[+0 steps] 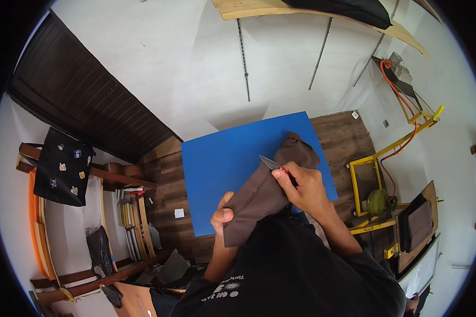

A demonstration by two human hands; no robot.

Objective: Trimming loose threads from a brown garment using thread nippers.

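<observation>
A piece of brown fabric (258, 198) with a stitched seam stretches between my two hands, over a blue tabletop (222, 166). Its lower left end is pinched by my left hand (223, 216), the thumb on top. My right hand (301, 186) grips small thread snips (270, 163) with grey pointed blades and a bit of red at the handle; the blades point up and left at the fabric's upper edge. Whether the blades touch the cloth, I cannot tell. Beyond my right hand, the bunched far part of the fabric lies on the blue surface.
A yellow metal frame (353, 186) with an orange hose and a green gas cylinder (380, 202) stands right. Folded dark and brown cloths (419, 222) lie on a board there. At left are a black bag (65, 170), a shelf of books (129, 222) and a dark door (83, 91).
</observation>
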